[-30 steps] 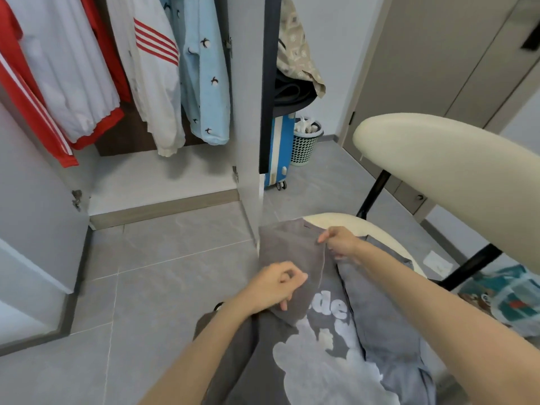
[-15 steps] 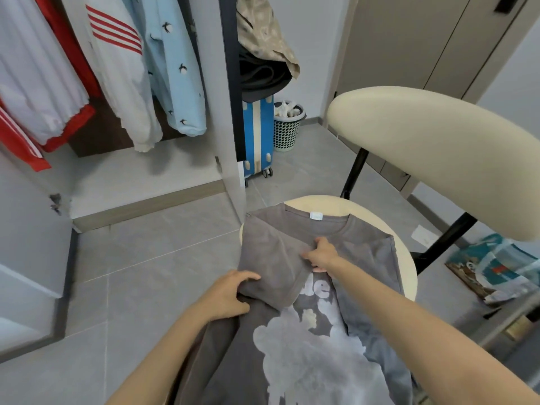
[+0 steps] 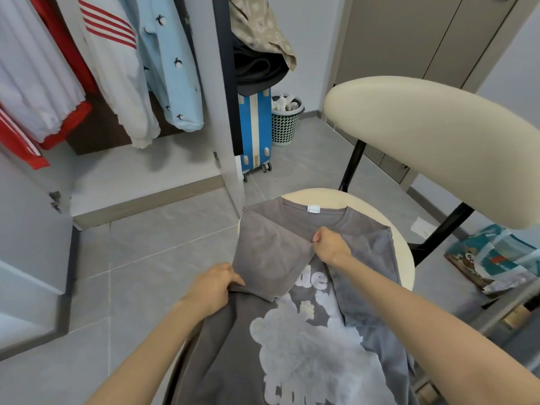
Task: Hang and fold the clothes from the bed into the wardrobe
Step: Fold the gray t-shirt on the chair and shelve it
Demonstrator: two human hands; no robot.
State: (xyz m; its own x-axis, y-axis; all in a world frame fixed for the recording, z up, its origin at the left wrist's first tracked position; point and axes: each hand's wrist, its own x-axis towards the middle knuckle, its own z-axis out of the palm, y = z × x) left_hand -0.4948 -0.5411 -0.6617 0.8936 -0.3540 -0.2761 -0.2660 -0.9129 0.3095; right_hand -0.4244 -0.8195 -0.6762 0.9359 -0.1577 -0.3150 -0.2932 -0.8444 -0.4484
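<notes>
The right hand pinches the folded-in sleeve of a grey cotton T-shirt with a pale cloud print. To its left, the left hand grips the sleeve's lower edge. Under both grips the shirt lies on a round cream chair seat. The sleeve partly covers the lettering, and the hem is cut off.

A person's two arms, seen from the head camera; the left forearm and right forearm are bare along their whole visible length, uncovered from wrist to the lower frame edge; the left hand and right hand are likewise bare; whether sleeves begin higher up cannot be told.
</notes>
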